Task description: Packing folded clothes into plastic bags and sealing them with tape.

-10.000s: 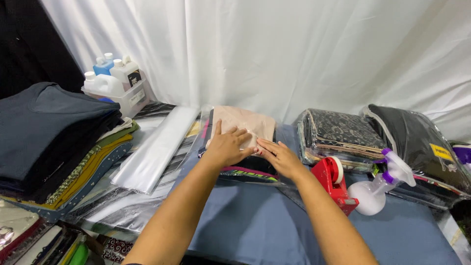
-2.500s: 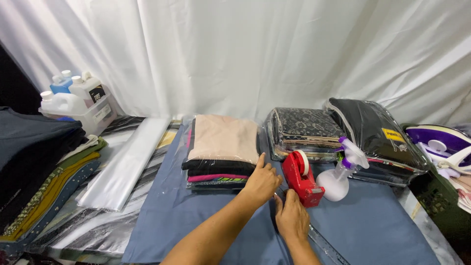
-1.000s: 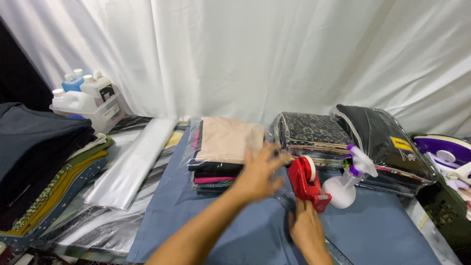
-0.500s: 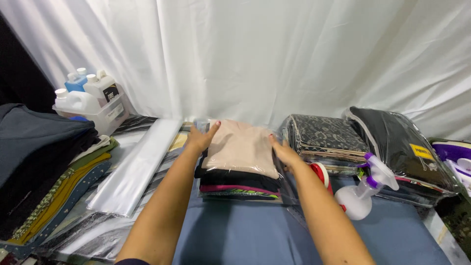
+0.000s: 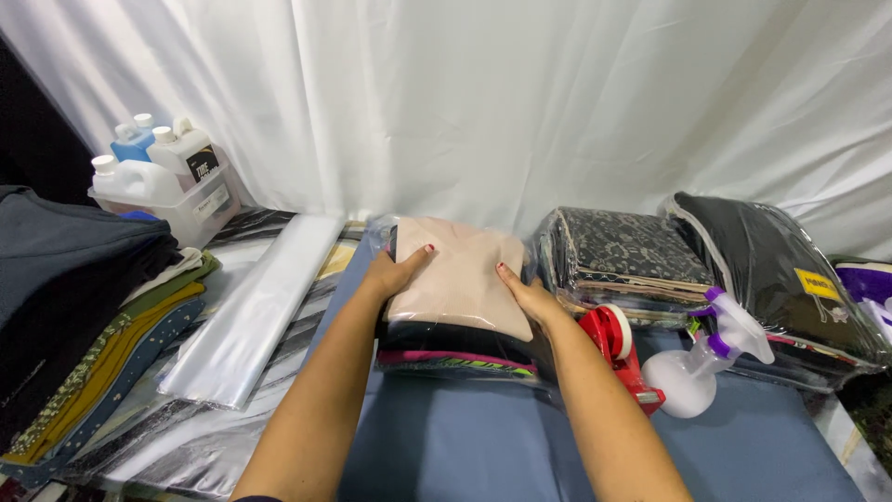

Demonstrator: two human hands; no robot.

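A clear plastic bag of folded clothes (image 5: 460, 288), beige on top with black and pink layers beneath, lies on the blue table (image 5: 483, 446) in front of me. My left hand (image 5: 395, 272) presses on the bag's left side with fingers over the top edge. Flat on the right side of the same bag rests my right hand (image 5: 528, 296). Both hands grip the package between them.
A red tape dispenser (image 5: 618, 353) and a white spray bottle with purple trigger (image 5: 706, 367) sit right of the bag. Two bagged fabric stacks (image 5: 623, 260), (image 5: 771, 279) lie behind them. Clear plastic bags (image 5: 255, 311), stacked clothes (image 5: 84, 307) and white jugs (image 5: 158, 177) are at left.
Both hands came up from the near table edge by the tape dispenser and now rest on the two sides of the bagged clothes stack.
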